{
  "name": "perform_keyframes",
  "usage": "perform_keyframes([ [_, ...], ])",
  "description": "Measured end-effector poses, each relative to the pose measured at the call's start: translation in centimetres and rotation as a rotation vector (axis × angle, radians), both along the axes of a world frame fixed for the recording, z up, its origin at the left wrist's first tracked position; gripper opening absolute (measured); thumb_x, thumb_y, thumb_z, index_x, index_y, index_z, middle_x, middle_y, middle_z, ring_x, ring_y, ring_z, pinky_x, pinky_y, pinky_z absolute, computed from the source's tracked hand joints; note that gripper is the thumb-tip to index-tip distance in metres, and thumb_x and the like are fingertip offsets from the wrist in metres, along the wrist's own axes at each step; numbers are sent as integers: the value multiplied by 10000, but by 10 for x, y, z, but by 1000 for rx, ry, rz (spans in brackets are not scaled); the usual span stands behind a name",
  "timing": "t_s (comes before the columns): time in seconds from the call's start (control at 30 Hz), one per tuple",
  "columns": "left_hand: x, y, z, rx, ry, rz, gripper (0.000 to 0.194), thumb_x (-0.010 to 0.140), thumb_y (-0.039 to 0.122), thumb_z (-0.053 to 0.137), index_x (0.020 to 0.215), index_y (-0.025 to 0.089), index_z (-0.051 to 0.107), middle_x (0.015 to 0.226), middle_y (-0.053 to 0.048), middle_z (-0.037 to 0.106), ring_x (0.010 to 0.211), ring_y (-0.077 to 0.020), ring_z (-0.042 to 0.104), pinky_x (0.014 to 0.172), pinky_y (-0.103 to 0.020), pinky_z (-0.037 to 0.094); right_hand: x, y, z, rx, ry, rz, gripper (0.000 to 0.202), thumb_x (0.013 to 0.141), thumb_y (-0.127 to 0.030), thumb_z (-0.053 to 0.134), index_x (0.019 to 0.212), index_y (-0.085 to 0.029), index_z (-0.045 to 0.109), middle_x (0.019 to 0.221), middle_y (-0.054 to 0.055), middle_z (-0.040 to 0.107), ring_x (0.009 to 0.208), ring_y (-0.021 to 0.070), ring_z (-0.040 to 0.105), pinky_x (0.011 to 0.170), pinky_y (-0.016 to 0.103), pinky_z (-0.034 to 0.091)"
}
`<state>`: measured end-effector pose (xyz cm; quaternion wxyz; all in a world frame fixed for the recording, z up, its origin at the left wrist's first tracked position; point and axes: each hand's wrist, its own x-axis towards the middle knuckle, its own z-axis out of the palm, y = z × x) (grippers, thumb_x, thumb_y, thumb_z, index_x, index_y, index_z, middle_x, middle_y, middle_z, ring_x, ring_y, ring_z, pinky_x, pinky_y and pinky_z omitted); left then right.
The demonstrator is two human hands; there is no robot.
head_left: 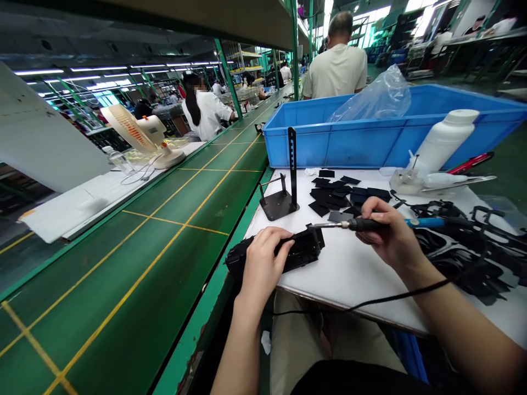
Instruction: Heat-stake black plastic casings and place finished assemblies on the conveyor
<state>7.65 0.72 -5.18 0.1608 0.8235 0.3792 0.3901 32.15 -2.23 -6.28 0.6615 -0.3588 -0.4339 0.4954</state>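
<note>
My left hand is closed around a long black plastic housing, which lies at the front left edge of the white table. In my right hand is a soldering iron with a black grip and a blue handle end. Its metal tip points left and reaches the upper right end of the housing; whether it touches cannot be made out. A black cord runs below my right forearm. Just beyond the housing stands a black metal holder with a tall slotted upright.
Thin black pieces lie scattered mid-table, and black plastic parts are heaped at right. Behind stand a blue bin and a white bottle. A green conveyor runs along the left; a fan and co-workers are beyond.
</note>
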Motion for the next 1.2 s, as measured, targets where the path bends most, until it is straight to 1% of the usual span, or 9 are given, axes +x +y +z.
perform_keyframes([
  [0.17, 1, -3, 1, 14, 28, 3, 87, 879, 180, 556, 933, 208, 618, 943, -42, 646, 938, -187, 594, 835, -316, 460, 3, -4, 2, 97, -98, -155, 55, 854, -288, 522, 843, -235, 524, 464, -66, 355, 394, 101, 285, 404, 210, 211],
  [0.33, 1, -5, 0, 19, 42, 6, 110, 882, 176, 559, 960, 210, 628, 973, -35, 634, 954, -167, 579, 854, -298, 444, -15, -3, -8, 228, -785, -251, 213, 941, -306, 477, 1061, -228, 634, 699, 2, 441, 607, 138, 466, 550, 249, 386],
  [0.47, 0, -3, 1, -13, 32, 0, 105, 888, 186, 552, 949, 212, 633, 981, -34, 635, 954, -162, 582, 856, -288, 442, -27, 0, -17, 367, -1145, -304, 291, 976, -299, 415, 1131, -229, 651, 750, 3, 354, 609, 124, 428, 587, 237, 386],
  [0.63, 1, 4, 7, -49, 87, -10, 115, 894, 205, 544, 958, 223, 637, 990, -20, 651, 955, -159, 593, 861, -283, 434, -33, 2, -21, 335, -1290, -321, 302, 990, -299, 386, 1130, -270, 653, 792, 8, 334, 585, 113, 399, 557, 220, 365],
  [0.8, 7, 10, 8, -61, 115, -29, 123, 895, 208, 536, 950, 221, 645, 989, -20, 666, 950, -170, 597, 864, -302, 437, -32, 7, -24, 311, -1273, -306, 279, 985, -319, 394, 1088, -233, 639, 818, 18, 383, 593, 113, 446, 545, 217, 367],
  [0.93, 11, 12, 6, -1, 162, -12, 134, 876, 224, 569, 964, 237, 670, 1025, -35, 655, 977, -195, 587, 895, -349, 437, -34, 10, -27, 329, -1337, -300, 328, 997, -370, 356, 1176, -234, 595, 839, 29, 410, 601, 126, 470, 524, 222, 360],
  [1.0, 11, 9, 5, 73, 200, 22, 132, 867, 242, 584, 946, 260, 689, 1085, -42, 638, 1085, -229, 546, 980, -410, 393, -36, 9, -28, 352, -1424, -326, 351, 998, -398, 335, 1170, -249, 602, 834, 30, 412, 573, 128, 451, 484, 224, 324],
  [1.1, 8, 0, 3, 176, 231, 156, 173, 838, 286, 625, 999, 307, 687, 1294, -49, 540, 1343, -318, 308, 1111, -572, 156, -40, 6, -28, 388, -1513, -380, 364, 999, -393, 323, 1050, -223, 641, 847, 42, 428, 561, 130, 441, 456, 233, 286],
  [1.2, -4, -9, -2, 231, -22, 500, 564, 775, 345, 696, 1303, 315, 501, 1499, -95, 284, 1426, -335, 83, 1125, -587, 39, -41, 3, -25, 445, -1469, -396, 338, 999, -350, 344, 975, -187, 639, 826, 38, 415, 570, 126, 442, 484, 239, 317],
])
